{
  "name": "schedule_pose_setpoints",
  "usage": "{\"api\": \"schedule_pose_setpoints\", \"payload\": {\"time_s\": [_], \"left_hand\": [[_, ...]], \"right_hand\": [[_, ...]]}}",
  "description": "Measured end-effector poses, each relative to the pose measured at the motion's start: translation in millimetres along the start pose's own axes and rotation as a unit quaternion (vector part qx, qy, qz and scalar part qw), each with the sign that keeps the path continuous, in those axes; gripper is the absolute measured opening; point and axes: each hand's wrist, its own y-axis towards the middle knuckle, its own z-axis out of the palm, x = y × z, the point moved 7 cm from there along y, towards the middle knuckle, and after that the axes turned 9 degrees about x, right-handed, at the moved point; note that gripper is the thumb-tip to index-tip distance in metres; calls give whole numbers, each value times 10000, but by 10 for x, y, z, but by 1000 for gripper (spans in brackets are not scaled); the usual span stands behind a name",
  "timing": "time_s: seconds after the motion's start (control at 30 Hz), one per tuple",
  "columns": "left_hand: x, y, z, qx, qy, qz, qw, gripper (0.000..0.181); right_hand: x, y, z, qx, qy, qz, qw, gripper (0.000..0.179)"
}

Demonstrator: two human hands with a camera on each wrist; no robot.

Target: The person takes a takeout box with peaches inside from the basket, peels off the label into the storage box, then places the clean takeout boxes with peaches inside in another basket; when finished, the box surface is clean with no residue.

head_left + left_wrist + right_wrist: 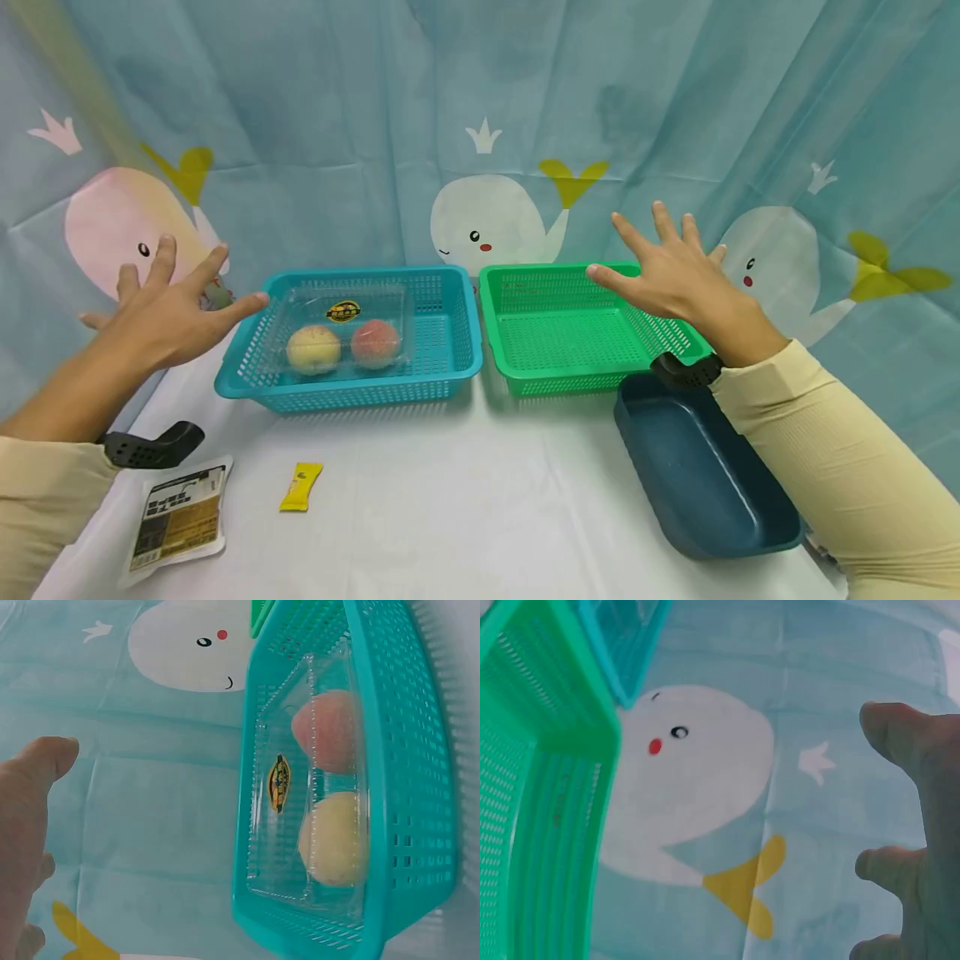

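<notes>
My left hand (161,312) is raised with spread fingers at the left of the blue basket (360,392), holding nothing. Inside that basket lies a clear plastic box (300,304) with a dark oval label; a yellowish peach (313,349) and a redder peach (376,343) show in it. The left wrist view has the same clear box (262,855) beyond my thumb. My right hand (675,275), fingers spread and holding nothing, is up over the right part of the green basket (555,333). In the right wrist view the green basket (562,825) stands left of my fingers.
A dark blue plastic tub (697,475) sits below my right forearm, close to the green basket. At the front left lie a flat printed pouch (180,517) and a small yellow packet (302,487). A curtain with whale prints (487,221) hangs behind the baskets.
</notes>
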Motion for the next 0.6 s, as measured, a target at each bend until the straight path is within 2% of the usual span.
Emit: {"api": "schedule_pose_setpoints", "payload": {"time_s": [0.33,0.6], "left_hand": [[77,-131,111,-467,-411,447,9971,85],[157,-195,333,-828,-647,489,9933,81]], "right_hand": [[336,191,-74,-275,125,-540,9981,86],[534,406,13,-370,141,-888,9953,85]]}}
